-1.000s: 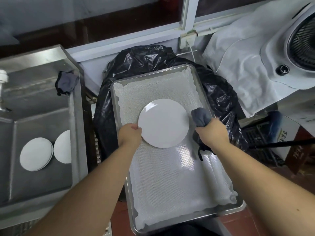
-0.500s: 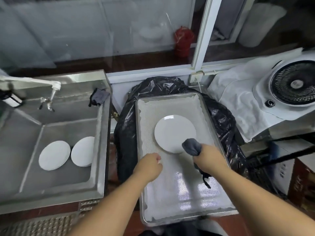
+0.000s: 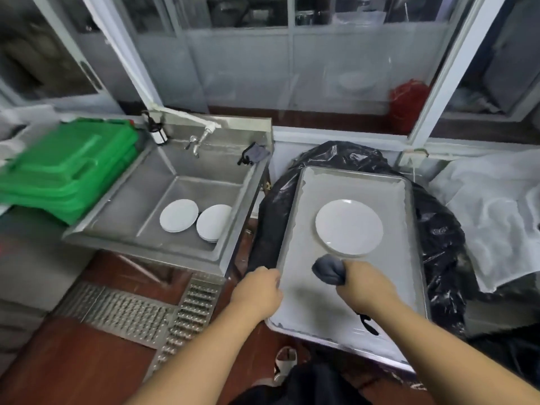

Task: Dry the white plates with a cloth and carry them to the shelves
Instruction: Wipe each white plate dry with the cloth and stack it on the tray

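Note:
A white plate [image 3: 349,227] lies on the lined metal tray [image 3: 304,290] at centre right. My right hand [image 3: 361,285] is closed around a bunched grey cloth [image 3: 328,269] just in front of the plate, not touching it. My left hand [image 3: 258,290] is curled into a fist at the tray's left edge with nothing visible in it. Two small stacks of white plates, one [image 3: 178,215] and another [image 3: 214,223], rest on the floor of the steel sink [image 3: 163,244] to the left.
A second grey cloth [image 3: 254,153] hangs on the sink's back right corner beside the tap [image 3: 201,135]. Green crates [image 3: 67,168] sit left of the sink. The tray rests on a black bag [image 3: 438,235]. A white sheet [image 3: 496,217] lies right. A floor grate [image 3: 140,314] lies below.
My left hand let go of the plate, which now lies on the tray, and drew back to the tray's left edge. The view rose and pulled back, showing the sink and crates.

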The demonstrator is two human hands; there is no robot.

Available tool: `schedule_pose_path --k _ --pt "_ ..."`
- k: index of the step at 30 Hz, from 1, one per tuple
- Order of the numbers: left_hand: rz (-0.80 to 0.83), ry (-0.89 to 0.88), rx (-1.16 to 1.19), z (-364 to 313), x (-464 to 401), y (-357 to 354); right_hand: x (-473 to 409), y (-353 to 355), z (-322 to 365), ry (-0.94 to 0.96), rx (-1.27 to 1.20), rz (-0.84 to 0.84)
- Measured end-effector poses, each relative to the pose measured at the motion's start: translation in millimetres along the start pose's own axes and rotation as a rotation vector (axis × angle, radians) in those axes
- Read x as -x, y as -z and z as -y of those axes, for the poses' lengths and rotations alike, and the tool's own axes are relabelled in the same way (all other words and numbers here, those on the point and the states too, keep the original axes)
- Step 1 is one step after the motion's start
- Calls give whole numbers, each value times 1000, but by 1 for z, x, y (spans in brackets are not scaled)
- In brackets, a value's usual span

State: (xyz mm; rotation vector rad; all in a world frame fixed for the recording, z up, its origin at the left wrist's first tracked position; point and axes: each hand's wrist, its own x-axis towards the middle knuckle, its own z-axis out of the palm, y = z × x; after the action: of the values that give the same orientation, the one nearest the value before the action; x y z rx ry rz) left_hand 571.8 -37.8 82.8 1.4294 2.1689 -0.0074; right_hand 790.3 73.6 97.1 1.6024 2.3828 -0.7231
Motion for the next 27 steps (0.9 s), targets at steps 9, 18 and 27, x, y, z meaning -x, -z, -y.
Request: schedule_pose_path --k 9,18,27 --pt "-7 266 96 85 107 -31 41 -38 81 262 153 102" --pt "-111 395 209 207 186 -21 68 -82 244 466 338 115" --pt "-167 548 276 372 277 -11 111 -177 432 630 478 190"
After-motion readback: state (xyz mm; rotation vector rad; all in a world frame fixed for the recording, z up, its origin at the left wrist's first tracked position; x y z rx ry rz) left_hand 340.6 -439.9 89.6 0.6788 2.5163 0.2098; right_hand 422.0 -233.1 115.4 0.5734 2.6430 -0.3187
